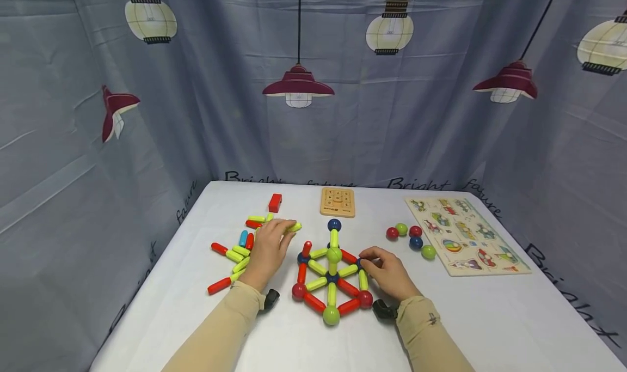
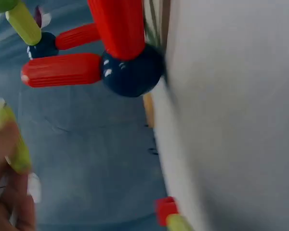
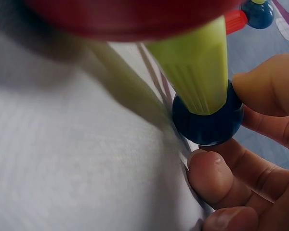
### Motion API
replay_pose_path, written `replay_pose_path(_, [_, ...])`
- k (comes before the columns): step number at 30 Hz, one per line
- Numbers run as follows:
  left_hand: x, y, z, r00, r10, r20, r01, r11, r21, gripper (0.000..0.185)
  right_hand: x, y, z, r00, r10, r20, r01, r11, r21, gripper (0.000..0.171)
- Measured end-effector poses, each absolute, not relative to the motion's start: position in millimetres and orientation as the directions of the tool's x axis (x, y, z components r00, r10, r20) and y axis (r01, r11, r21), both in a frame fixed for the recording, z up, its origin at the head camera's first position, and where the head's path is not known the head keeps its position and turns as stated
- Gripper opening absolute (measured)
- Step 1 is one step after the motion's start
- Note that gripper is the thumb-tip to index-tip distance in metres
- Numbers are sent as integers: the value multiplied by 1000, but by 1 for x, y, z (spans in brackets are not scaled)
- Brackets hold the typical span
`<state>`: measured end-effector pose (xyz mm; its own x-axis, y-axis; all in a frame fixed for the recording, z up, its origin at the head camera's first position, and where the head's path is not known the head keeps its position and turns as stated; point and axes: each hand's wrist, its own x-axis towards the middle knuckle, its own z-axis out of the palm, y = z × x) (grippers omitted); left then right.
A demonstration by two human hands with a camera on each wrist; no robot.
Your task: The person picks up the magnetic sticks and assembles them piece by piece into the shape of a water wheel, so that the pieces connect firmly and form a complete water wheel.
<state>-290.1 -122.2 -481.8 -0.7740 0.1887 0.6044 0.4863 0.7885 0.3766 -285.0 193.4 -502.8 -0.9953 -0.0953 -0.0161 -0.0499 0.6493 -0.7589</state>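
My left hand [image 1: 268, 252] pinches a yellow-green magnetic rod [image 1: 295, 227] between thumb and fingers, raised beside a hexagonal frame of rods and balls. In the left wrist view the same rod [image 2: 20, 156] shows at the left edge. The frame has a dark blue centre ball [image 1: 332, 278], with red and yellow-green rods reaching to balls around it. A red rod [image 1: 306, 248] stands up from its left blue ball [image 1: 303, 258]. My right hand [image 1: 391, 274] holds the frame's right blue ball [image 3: 207, 127] between thumb and fingers, seen close in the right wrist view.
Several loose rods [image 1: 238, 255] lie left of the frame, with a red block [image 1: 275, 202] behind them. A wooden number puzzle [image 1: 337, 202] sits at the back. Loose balls [image 1: 416, 242] and a picture puzzle board [image 1: 465, 236] lie to the right.
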Motion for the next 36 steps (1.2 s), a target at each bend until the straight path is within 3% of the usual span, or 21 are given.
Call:
replay_pose_path(3, [-280, -111, -470, -610, 352, 710, 678, 696, 237, 35, -285, 195, -503, -996, -90, -21, -43, 653, -756, 18])
replay_pose_path(6, [-273, -103, -468, -533, 469, 704, 747, 651, 132, 38, -285, 195, -503, -996, -88, -25, -38, 648, -761, 18])
replay_pose_path(19, [-274, -98, -474, -536, 493, 686, 780, 600, 178, 43, -284, 192, -501, -995, -89, -33, -33, 656, -754, 18])
replay_pose_path(29, [-274, -97, -469, -614, 515, 598, 747, 625, 228, 57, -284, 198, -497, -997, -71, -27, -28, 666, -746, 19])
replay_pose_path(31, [-272, -102, -468, -673, 504, 542, 704, 661, 259, 77, -284, 197, -498, -997, -71, -21, -31, 657, -753, 18])
replay_pose_path(36, [-266, -123, -473, -851, 389, 352, 511, 767, 388, 150, -283, 194, -500, -996, -85, -24, -36, 632, -774, 19])
